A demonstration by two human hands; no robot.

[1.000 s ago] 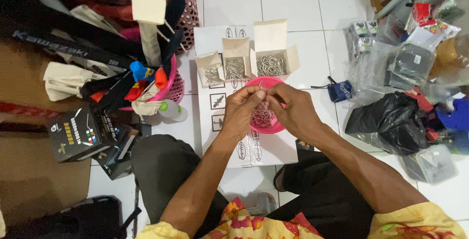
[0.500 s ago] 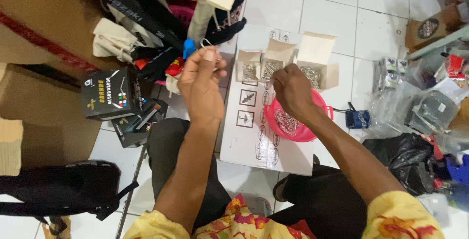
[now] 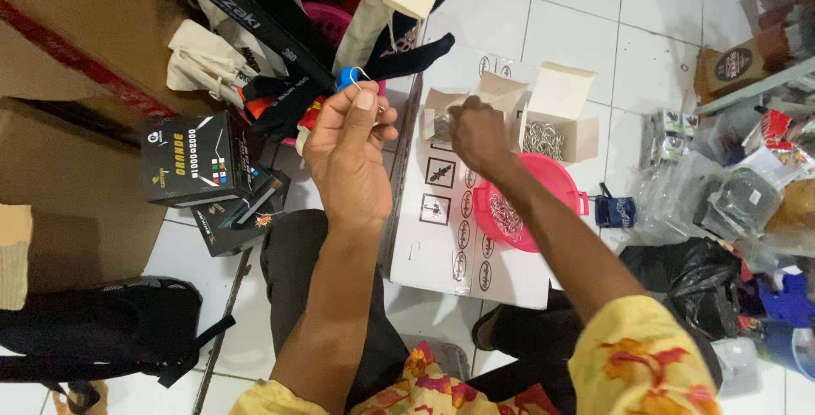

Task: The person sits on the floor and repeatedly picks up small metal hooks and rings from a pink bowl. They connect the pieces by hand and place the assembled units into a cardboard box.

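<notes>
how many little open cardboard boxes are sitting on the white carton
3 small open boxes stand in a row at the far edge of the white carton: the left box by the right hand, the middle box partly hidden behind that hand, and the right box.

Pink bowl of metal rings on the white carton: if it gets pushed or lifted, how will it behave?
The pink bowl looks like thin plastic, so probably light itself, with the loose metal rings adding most of the weight. On the smooth white carton it would likely slide rather than tip. If tilted, the rings would probably shift and spill.
</notes>
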